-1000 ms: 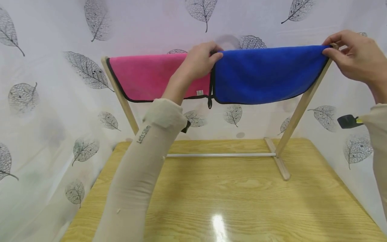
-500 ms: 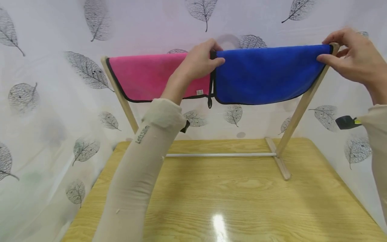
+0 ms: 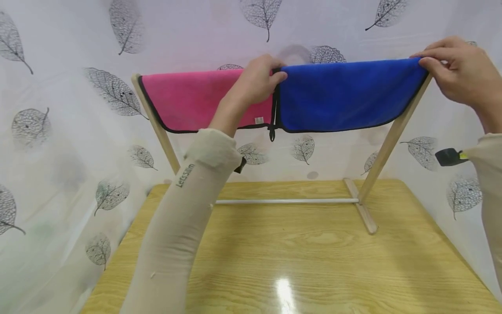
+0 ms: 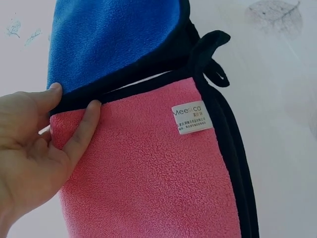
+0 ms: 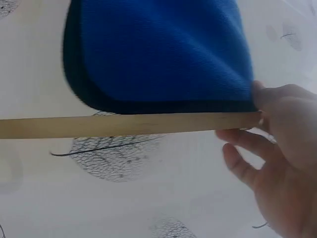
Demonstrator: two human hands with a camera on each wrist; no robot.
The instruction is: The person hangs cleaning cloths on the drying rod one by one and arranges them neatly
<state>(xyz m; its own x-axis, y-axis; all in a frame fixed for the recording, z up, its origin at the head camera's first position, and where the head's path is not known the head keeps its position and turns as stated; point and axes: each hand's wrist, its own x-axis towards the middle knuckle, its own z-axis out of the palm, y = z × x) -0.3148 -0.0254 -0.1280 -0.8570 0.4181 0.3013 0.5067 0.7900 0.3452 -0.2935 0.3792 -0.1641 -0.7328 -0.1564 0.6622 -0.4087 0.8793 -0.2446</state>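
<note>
A blue towel point(image 3: 349, 96) with black edging hangs folded over the top of a wooden rack point(image 3: 386, 157). My left hand point(image 3: 255, 80) pinches its upper left corner, thumb in front. In the left wrist view a finger of that hand point(image 4: 34, 144) also lies against the pink towel point(image 4: 143, 158), close below the blue edge. My right hand point(image 3: 462, 69) pinches the blue towel's upper right corner beside the rack's right post. In the right wrist view the thumb is on the blue cloth point(image 5: 163, 54), with other fingers below the wooden post point(image 5: 124, 125).
The pink towel hangs on the rack's left half, with a small white label point(image 3: 259, 120) and a black loop point(image 3: 272, 133). A white rod point(image 3: 290, 201) joins the rack's feet on the wood-grain table point(image 3: 321, 261). A leaf-print curtain point(image 3: 62, 131) surrounds the table.
My right hand has shifted its fingers at the towel's corner and now covers the post's top. The blue towel's lower edge has risen slightly. My left hand stays nearly in place.
</note>
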